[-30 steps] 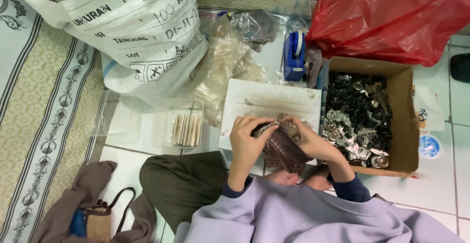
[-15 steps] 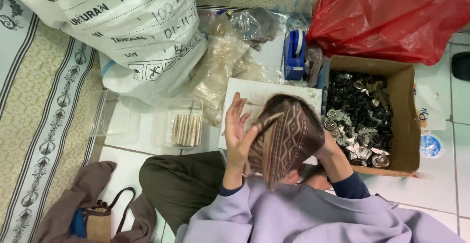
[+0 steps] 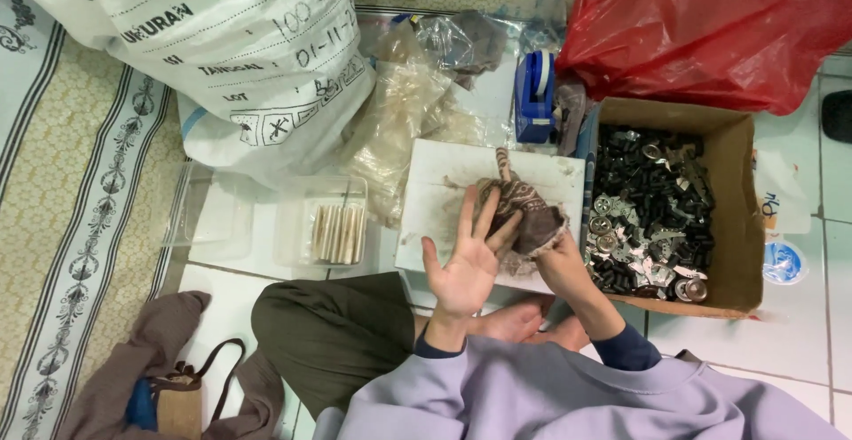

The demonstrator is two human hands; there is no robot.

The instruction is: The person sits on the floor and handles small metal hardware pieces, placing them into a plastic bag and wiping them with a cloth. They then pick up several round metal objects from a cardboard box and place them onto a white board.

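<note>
My left hand (image 3: 466,263) is open, palm up, fingers spread, over the near edge of a white board (image 3: 435,200). Its fingertips touch a brown patterned cloth (image 3: 524,214). My right hand (image 3: 559,263) grips that bunched cloth from the right and presses it against my left fingers, just above the board. Most of my right hand's fingers are hidden under the cloth.
A cardboard box (image 3: 741,192) of dark metal parts stands to the right, a red plastic bag (image 3: 710,23) behind it. A big white printed sack (image 3: 213,50), clear bags (image 3: 399,121), a blue tape dispenser (image 3: 535,94) and a clear tray of sticks (image 3: 337,227) lie left and behind.
The cloth was lifted and spread in front of the camera half a second ago; now it is bunched low over the board, and my left hand has opened flat.
</note>
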